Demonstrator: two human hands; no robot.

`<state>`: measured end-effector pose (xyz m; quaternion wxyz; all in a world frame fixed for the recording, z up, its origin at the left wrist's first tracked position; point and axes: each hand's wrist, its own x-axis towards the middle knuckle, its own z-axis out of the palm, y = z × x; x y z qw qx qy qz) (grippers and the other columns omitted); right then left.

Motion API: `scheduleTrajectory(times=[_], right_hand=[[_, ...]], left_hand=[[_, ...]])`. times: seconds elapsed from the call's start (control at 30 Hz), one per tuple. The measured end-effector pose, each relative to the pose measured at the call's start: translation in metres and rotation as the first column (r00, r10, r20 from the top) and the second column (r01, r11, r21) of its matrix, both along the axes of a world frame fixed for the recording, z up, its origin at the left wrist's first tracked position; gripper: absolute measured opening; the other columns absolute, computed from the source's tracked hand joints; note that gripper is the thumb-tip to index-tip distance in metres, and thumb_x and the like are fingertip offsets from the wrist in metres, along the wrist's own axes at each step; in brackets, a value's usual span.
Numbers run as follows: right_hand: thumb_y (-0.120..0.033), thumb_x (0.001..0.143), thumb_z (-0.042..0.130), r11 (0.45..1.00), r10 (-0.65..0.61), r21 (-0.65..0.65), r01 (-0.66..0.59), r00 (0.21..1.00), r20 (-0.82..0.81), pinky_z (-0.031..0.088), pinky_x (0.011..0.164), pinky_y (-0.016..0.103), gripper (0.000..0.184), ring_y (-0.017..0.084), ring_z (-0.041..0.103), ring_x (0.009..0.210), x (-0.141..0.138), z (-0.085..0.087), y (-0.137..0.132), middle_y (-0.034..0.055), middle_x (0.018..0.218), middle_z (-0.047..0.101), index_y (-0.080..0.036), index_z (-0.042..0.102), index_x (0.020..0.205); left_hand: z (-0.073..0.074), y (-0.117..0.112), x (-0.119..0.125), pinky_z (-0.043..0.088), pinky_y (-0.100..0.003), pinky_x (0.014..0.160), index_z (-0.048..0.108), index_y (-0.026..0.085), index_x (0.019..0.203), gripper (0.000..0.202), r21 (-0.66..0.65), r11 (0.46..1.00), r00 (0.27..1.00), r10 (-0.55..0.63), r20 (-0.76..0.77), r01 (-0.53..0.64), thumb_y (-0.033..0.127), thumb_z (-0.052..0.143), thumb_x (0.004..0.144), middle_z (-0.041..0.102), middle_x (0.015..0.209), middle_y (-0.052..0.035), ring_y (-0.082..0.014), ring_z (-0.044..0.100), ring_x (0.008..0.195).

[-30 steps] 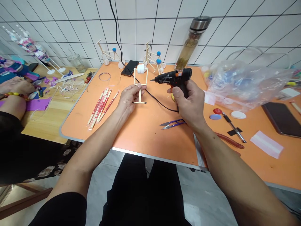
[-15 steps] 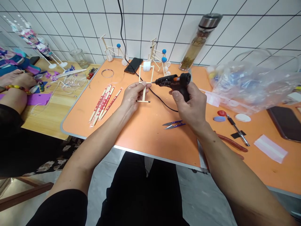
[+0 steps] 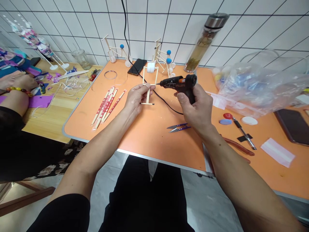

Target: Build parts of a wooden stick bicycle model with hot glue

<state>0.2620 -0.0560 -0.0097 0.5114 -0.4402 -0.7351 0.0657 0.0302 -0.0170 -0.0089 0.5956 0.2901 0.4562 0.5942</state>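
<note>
Close by the stick frame [image 3: 148,97] (pinched in my left hand [image 3: 135,98]), my right hand [image 3: 199,108] grips a black glue gun [image 3: 176,82].

Indoor craft spot, home or small workshop, can't tell which. White tiled wall [image 3: 91,22] across top of frame. Orange table [image 3: 149,135] mid-frame, wooden table [image 3: 58,120] at left, both strewn with craft bits. Glue gun [image 3: 177,83] near centre, wrapped sticks [image 3: 107,104] left of centre, drink flask [image 3: 202,46] upper right. Grey floor [image 3: 207,203] below.
</note>
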Motion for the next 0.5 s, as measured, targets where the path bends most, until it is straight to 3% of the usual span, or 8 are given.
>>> scheduleTrajectory(times=[0.33,0.5], right_hand=[[-0.065,0.11,0.062,1.0,-0.002,-0.031,0.003,1.0,0.01,0.063,0.082,0.049,0.045,0.027,0.069,0.082,0.0014,-0.0015,0.0007,0.0071,0.102,0.079,-0.027,0.074,0.13],[-0.061,0.11,0.063,0.999,0.01,-0.035,-0.01,1.0,0.003,0.063,0.085,0.05,0.041,0.028,0.071,0.087,0.0014,-0.0029,0.0009,0.0074,0.103,0.078,-0.027,0.074,0.131]], left_hand=[[0.0012,-0.0014,-0.0003,0.066,-0.025,0.079,0.079,0.021,0.107,0.026,-0.027,1.0,1.0,-0.001,-0.013,0.001,0.038,0.092,0.09,0.09,0.106,-0.0074,-0.019,0.086,0.095],[0.0012,-0.0014,0.0003,0.065,-0.023,0.08,0.078,0.021,0.1,0.018,-0.019,1.0,1.0,0.0,-0.009,0.0,0.032,0.09,0.092,0.09,0.105,-0.0062,-0.0169,0.086,0.092]])
